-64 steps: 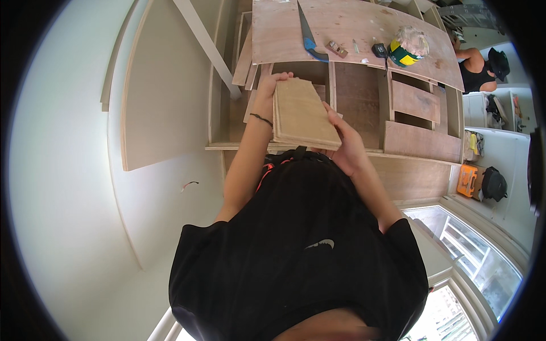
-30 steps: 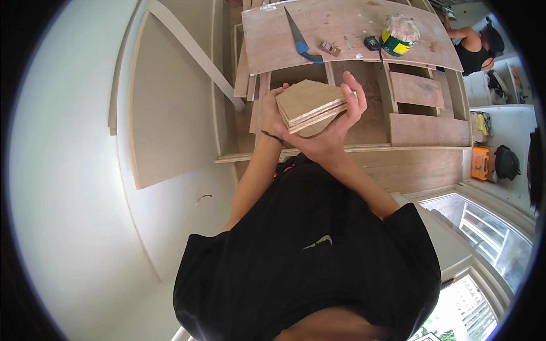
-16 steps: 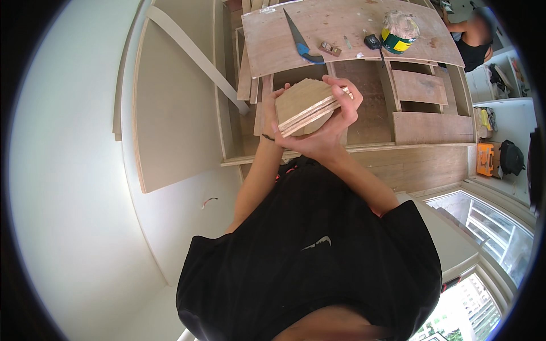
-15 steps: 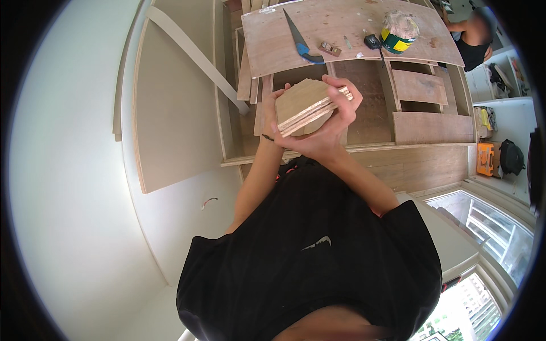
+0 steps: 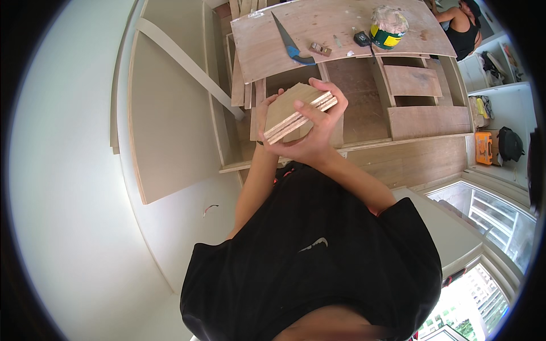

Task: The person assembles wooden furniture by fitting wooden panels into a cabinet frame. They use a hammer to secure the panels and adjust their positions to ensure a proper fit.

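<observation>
Two plywood pieces, stacked face to face, are held up in front of my chest, their pale layered edges turned toward me. My left hand is closed round the left side of the stack, its fingertips showing over the far edge. On the right, my right hand grips the other side, with the thumb lying along the layered edges and the fingers curled over the far right corner. The palms and the stack's underside are mostly hidden.
Beyond the wooden cabinet frame, a plywood worktop bears a blue-handled handsaw, a small wooden plane, a black tape measure and a green-yellow tub. A large panel leans at left. Another person is at far right.
The plywood stack and both hands have shifted slightly left in the picture. My right thumb now lies flatter along the edges. The worktop has also slid left and up with the view.
</observation>
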Demonstrator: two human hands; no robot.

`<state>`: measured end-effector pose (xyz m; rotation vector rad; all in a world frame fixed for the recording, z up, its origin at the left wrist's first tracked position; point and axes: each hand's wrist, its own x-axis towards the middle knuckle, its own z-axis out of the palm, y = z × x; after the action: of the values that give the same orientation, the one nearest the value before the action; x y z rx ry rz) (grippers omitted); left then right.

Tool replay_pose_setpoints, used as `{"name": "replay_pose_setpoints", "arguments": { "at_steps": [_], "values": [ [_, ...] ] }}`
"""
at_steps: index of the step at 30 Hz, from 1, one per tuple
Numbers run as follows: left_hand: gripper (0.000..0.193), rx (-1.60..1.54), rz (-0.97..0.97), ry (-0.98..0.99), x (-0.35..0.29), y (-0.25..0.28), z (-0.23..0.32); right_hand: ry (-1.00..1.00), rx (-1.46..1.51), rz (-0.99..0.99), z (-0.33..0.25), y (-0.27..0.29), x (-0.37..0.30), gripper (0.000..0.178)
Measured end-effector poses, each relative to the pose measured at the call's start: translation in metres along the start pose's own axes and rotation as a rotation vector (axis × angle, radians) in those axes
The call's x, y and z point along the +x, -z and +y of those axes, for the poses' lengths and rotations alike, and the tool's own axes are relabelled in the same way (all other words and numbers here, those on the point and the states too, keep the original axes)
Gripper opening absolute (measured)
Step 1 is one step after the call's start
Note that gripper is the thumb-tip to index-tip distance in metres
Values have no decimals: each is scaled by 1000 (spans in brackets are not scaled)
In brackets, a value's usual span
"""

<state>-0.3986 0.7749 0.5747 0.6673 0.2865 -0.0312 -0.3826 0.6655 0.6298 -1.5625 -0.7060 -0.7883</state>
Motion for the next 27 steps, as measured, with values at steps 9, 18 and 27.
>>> {"name": "replay_pose_setpoints", "arguments": {
  "at_steps": [9, 18, 27],
  "values": [
    [37, -165, 81, 299, 5, -10, 18, 112, 70, 85, 1, -6, -5, 84],
    [37, -473, 52, 565, 2, -9, 23, 37, -66, -119, 19, 21, -11, 84],
    [31, -198, 176, 346, -5, -8, 17, 64, 18, -309, 29, 30, -11, 111]
  ]
}}
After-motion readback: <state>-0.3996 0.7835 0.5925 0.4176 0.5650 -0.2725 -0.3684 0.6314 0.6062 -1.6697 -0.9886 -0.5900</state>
